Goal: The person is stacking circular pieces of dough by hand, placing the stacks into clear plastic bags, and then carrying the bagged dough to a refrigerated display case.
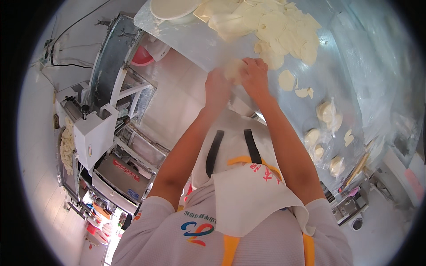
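Both of my hands meet at the near edge of a plastic-covered table [355, 66]. My left hand [217, 86] and my right hand [256, 73] together grip a small stack of round pale dough wrappers [234, 68] held between the fingers. Just beyond them lies a spread pile of many round dough wrappers [284, 31]. A single wrapper [286, 80] and small dough scraps [304, 92] lie to the right of my right hand.
Several bagged stacks of wrappers [327, 111] sit along the table's right side, with a wooden rolling stick [356, 169] near them. A white dough-sheeting machine [95, 133] with a belt stands to the left, a red bowl [142, 56] beside it. A round dough sheet [171, 8] lies at the top.
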{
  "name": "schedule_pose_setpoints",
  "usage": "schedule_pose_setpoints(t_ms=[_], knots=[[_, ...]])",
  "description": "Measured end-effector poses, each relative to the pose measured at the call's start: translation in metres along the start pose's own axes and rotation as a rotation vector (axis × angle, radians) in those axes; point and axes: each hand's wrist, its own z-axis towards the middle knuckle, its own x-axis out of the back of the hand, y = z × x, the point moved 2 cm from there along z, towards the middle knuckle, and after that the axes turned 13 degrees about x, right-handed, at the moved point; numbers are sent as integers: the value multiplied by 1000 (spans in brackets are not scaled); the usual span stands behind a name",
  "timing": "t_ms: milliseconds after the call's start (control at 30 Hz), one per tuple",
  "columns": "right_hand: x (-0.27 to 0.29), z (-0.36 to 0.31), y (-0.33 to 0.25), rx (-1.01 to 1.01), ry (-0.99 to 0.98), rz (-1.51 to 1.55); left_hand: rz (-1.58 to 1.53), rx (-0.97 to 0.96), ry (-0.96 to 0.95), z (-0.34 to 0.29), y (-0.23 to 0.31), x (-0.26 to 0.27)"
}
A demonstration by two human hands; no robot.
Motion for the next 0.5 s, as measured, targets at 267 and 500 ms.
schedule_pose_setpoints(t_ms=[267,500], knots=[[8,-4,-22,121,109,-102,-59,-108,-5,8,5,9],[7,0,-32,2,94,0,-82,-30,-84,4,14,14]])
